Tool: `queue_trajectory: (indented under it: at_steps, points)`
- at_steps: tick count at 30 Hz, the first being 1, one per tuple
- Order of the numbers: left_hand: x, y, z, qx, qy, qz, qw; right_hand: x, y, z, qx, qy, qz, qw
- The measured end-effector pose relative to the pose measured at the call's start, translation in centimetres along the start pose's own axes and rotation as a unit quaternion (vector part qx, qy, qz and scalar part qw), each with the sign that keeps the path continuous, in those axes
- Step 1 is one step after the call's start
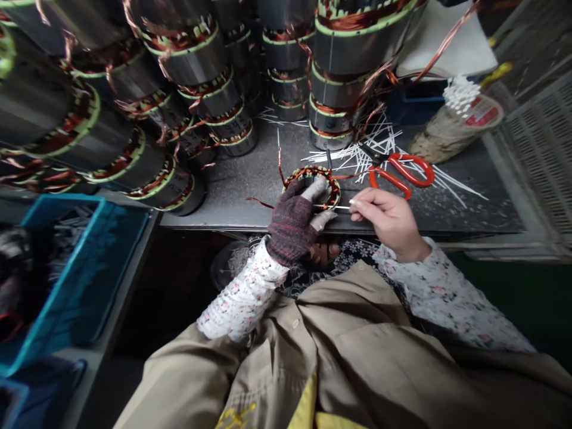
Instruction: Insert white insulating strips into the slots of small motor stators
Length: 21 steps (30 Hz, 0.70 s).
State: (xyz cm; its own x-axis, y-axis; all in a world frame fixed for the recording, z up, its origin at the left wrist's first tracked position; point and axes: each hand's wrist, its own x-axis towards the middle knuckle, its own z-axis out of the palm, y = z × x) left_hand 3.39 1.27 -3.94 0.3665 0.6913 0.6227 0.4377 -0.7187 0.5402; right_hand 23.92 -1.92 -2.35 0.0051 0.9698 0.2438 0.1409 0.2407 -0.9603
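A motor stator [333, 189] with copper windings and a pale green rim sits near the front edge of the bench. My left hand [295, 217], in a dark knitted glove with light wraps on the fingertips, grips it from the left. Between the thumb and fingers of my bare right hand [386, 217] is the end of a thin white strip [337, 207], which runs level to the stator. Copper leads stick out of the stator's left side and top. Just beyond my right hand lie red-handled scissors [411, 170].
Stacked stators [335, 77] stand along the back and left. Loose white strips [375, 146] are scattered behind the scissors. At the right stands a wrapped holder [440, 131] full of white strips. A teal bin [102, 268] is at the left.
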Motion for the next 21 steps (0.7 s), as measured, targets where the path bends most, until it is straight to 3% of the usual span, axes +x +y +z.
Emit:
queue_trajectory:
  at_steps: [4,9,12,14,21]
  points:
    - [-0.7,0.1,0.3,0.013,0.007,-0.002,1.0,-1.1,1.6,1.2,0.147,0.022,0.025,0.989]
    - [-0.7,0.1,0.7,-0.08,-0.006,-0.059,0.995,-2.0,3.4,3.2,0.176,0.05,0.065,0.981]
    - [-0.1,0.3,0.6,-0.141,-0.005,-0.055,0.988,-1.8,2.9,3.1,0.137,0.076,0.058,0.986]
    - [0.3,0.4,0.5,-0.13,0.009,-0.038,0.991,-1.7,1.8,2.7,0.089,0.081,0.045,0.992]
    - [0.5,0.5,0.5,-0.093,0.017,-0.034,0.995,-1.4,-1.3,2.1,-0.065,0.037,-0.064,0.995]
